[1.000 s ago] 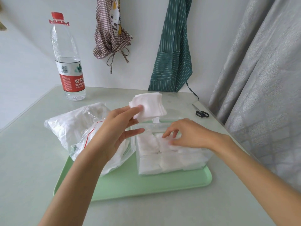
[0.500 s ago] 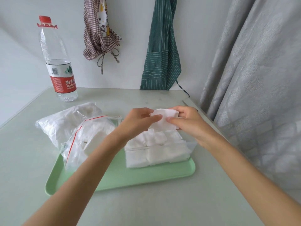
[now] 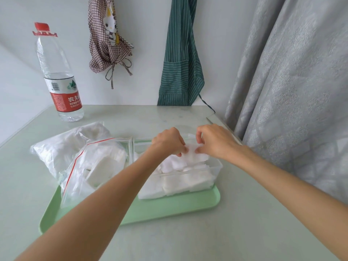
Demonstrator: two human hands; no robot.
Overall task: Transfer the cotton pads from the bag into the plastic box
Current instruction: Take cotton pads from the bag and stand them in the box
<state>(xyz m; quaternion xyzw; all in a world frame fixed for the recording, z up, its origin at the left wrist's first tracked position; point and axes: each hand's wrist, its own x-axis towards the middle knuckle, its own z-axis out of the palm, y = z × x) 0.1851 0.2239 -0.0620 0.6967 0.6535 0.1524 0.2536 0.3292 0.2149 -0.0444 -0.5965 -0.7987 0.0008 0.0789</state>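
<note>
Hands first: our left hand (image 3: 168, 141) and right hand (image 3: 214, 141) meet at centre frame over the clear plastic box (image 3: 216, 167), fingers curled, both pinching one small stack of white cotton pads (image 3: 196, 153) from opposite sides; the stack sits low at the box's open top, though we cannot tell whether it touches the pads beneath. Box contents: more white pads in packed rows, filling it nearly to the rim. Zip bag (image 3: 94, 166) with a red seal line lies just left of the box, partly on the mint-green tray (image 3: 169, 208), with pads visible inside. Second crumpled clear bag (image 3: 62, 146) of white material lies behind it at left of frame, on the pale table (image 3: 188, 242). Tray carries the box at lower centre. Water bottle (image 3: 58, 80), red cap and red label, stands upright at upper left. Checked cloth (image 3: 109, 40) with a cartoon rabbit hangs on the wall at top centre; green striped apron (image 3: 180, 59) hangs to its right. Grey curtain (image 3: 293, 81) fills the right side.
</note>
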